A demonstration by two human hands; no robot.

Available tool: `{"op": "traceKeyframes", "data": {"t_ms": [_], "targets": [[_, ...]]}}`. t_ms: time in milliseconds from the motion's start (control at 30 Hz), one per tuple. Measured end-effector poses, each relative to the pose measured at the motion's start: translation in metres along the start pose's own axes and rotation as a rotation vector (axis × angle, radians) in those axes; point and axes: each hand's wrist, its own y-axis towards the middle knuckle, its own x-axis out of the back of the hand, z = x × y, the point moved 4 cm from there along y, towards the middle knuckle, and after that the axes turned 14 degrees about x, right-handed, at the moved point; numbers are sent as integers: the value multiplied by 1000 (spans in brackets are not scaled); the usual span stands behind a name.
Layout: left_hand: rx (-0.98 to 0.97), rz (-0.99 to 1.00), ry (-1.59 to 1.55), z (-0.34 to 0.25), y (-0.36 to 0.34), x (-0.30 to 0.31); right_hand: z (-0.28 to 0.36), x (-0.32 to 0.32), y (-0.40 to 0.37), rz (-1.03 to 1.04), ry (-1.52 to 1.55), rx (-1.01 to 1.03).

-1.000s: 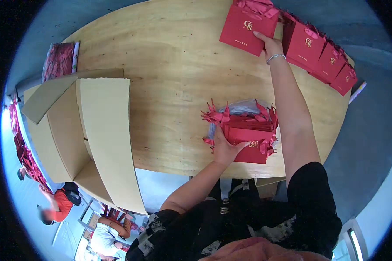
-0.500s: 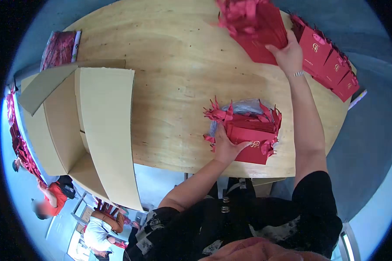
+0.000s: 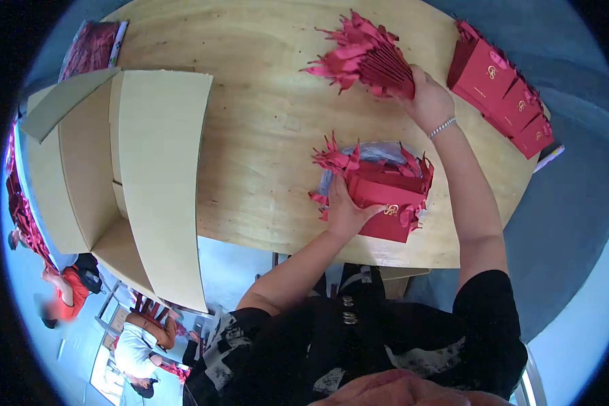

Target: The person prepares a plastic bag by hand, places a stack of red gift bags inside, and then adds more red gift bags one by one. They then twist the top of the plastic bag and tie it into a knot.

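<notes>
Near the table's front edge, my left hand is closed on the left side of a stack of red paper gift bags. These bags have ribbon handles and a gold logo, and clear plastic lies behind them. Farther out, my right hand grips a bundle of red gift bags by one end. That bundle is fanned, its ribbons pointing up and left. How the fingers wrap round the far side of it is hidden.
On the right edge of the wooden table stands a row of red gift bags. An open cardboard box is at the left. A plastic-wrapped red pack lies behind it. Two people are at the lower left.
My right hand has turned the bundle of bags, so its edges and ribbons now face up and left. My left hand stays on the nearer stack. The view has shifted slightly.
</notes>
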Motion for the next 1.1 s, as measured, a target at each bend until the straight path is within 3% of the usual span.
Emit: {"op": "traceKeyframes", "data": {"t_ms": [100, 133, 167, 233, 300, 333, 367, 433, 467, 533, 600, 700, 800, 933, 1000, 1033, 1100], "targets": [[-22, -62, 33, 1, -2, -1, -3, 12, 8, -47, -12, 62], [-41, -52, -2, 1, -1, -1, -5, 26, 6, 41, 60, -61], [-32, -60, 5, 3, -2, -2, -9, 34, -1, -39, 162, 1], [-64, -62, -10, -1, -2, 0, -18, 57, -20, -114, 540, 39], [-60, -72, -33, 1, -2, -1, 6, 100, -53, -105, 1095, -123], [-57, -73, 29, -2, -4, 2, 3, 112, -74, -15, 1022, -63], [-59, 221, -518, 16, 8, -25, 17, 126, -88, 68, 1271, 77], [163, 563, -956, 17, 6, -36, 43, 125, -112, 219, 1306, 191], [183, 591, -970, 18, 4, -37, 56, 124, -124, 295, 1321, 248], [220, 626, -987, 19, -3, -35, 82, 91, -137, 909, 1149, 297], [235, 636, -978, 22, -9, -29, 87, 55, -138, 711, 974, 534], [240, 647, -974, 24, -13, -23, 73, 2, -132, 869, 950, 401], [236, 654, -973, 24, -13, -25, 72, 10, -125, 945, 878, 253], [232, 696, -971, 23, -2, -11, 64, -6, -133, 899, 902, 298], [229, 726, -954, 27, 9, 3, 62, -8, -132, 809, 746, 329], [223, 743, -962, 29, 13, 11, 61, -9, -132, 916, 756, 227], [223, 827, -1079, 33, 8, 38, 68, 1, -127, 934, 727, 205]]}}
